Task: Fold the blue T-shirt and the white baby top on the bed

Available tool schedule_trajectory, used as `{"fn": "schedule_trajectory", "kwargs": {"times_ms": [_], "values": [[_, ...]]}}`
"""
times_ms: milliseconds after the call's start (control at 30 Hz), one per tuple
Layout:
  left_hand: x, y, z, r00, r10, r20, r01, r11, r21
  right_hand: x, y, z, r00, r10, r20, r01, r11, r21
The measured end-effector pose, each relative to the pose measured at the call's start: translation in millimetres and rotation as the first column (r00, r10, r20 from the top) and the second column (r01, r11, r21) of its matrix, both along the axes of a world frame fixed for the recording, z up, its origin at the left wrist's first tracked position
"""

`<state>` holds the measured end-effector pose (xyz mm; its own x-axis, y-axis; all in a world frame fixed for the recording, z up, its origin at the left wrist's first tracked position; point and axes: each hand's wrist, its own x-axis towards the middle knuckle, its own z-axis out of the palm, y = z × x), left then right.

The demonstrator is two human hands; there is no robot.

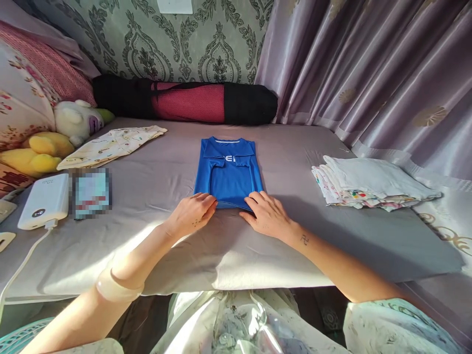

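While the blue shirt [231,183] lies partly folded on the grey sheet [291,162], the left hand [192,215] is clamped on its near left corner and the right hand [268,215] on its near right. Behind the shirt rests a black-and-red bag [188,102]; to the shirt's right, a stack of cloths [372,181].

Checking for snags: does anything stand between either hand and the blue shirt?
Nothing visible does: the left hand and right hand both touch the near edge of the shirt. The cloth stack lies apart, to the right.
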<state>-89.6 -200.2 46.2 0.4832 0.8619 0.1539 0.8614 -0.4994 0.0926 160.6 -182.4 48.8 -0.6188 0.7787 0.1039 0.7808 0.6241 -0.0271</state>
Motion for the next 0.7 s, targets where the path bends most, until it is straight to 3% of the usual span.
{"fn": "schedule_trajectory", "kwargs": {"times_ms": [200,467,567,700], "values": [[-15.0,-2.6,-4.6,0.995,-0.082,0.052,0.082,0.997,0.008,13.6,8.1,-0.8,0.997,0.004,-0.076,-0.007,0.999,-0.037],[-37.1,-4.7,-4.8,0.985,-0.011,0.171,0.024,0.997,-0.078,35.4,15.6,-6.0,0.976,0.039,-0.212,-0.069,0.988,-0.135],[-37.3,-0.1,-3.3,0.955,0.051,0.292,-0.017,0.993,-0.117,38.2,23.5,-2.9,0.964,0.058,-0.259,-0.107,0.978,-0.178],[-35.0,6.7,1.2,0.893,0.232,0.385,-0.155,0.963,-0.221,39.0,35.1,3.2,0.933,-0.016,-0.358,-0.088,0.958,-0.274]]}}
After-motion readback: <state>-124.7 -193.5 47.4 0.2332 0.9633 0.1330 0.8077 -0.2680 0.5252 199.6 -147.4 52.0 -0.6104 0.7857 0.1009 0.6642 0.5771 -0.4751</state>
